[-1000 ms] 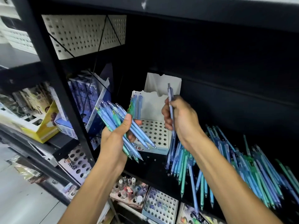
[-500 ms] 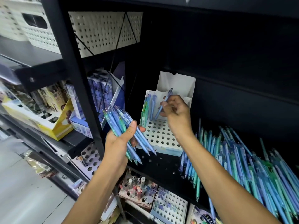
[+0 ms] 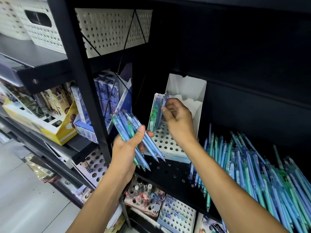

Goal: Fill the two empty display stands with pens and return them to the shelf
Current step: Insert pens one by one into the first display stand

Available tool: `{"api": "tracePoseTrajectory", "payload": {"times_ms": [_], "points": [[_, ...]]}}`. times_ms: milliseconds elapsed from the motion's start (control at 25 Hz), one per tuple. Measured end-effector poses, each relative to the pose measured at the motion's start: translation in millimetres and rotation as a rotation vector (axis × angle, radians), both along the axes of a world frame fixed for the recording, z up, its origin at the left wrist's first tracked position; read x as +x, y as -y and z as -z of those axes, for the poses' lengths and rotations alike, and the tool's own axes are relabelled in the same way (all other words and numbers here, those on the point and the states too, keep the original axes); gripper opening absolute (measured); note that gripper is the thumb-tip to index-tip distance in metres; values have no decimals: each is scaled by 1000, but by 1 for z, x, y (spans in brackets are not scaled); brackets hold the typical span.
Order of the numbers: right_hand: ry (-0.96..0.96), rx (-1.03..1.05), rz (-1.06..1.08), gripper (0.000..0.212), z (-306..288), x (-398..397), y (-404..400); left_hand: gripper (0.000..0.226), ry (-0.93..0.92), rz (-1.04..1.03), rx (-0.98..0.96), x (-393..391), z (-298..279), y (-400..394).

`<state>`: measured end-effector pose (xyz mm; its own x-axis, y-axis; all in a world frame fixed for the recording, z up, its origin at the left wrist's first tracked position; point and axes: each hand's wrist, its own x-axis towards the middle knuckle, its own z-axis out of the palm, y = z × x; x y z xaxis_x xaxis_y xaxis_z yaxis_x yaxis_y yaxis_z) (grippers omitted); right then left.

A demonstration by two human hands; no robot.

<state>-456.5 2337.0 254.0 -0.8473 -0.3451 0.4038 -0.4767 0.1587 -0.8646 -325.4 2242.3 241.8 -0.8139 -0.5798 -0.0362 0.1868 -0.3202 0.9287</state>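
Right hand (image 3: 178, 118) pinches one blue pen (image 3: 165, 100) near its upper end, lowering it into the back-left rows of the white display stand (image 3: 168, 143) on the black shelf (image 3: 168, 172). Left hand (image 3: 125, 148) grips a fanned bundle of pens (image 3: 129, 128), thumb across the barrels. Loose pen pile (image 3: 252, 165) lies right of the stand. Judgement: pens light, stiff, smooth plastic; hold mid-barrel or higher, so tip finds hole. Cardboard stand probably shifts easily.

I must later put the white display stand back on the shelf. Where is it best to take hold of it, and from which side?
Probably grip the white display stand by its two low side walls near the front, coming from the front. The tall back panel and the pens standing at its rear left make a top grip awkward; keep it level.
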Motion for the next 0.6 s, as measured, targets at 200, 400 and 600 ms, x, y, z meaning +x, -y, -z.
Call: {"api": "tracePoseTrajectory", "payload": {"times_ms": [200,400,600], "points": [[-139,117,18,11,0,2,2,14,-6,9,-11,2,-1,0],[-60,139,34,8,14,-3,-1,14,-8,15,-12,3,0,0],[31,187,29,8,18,-1,-4,12,-20,29,15,4,-1,-3]]}}
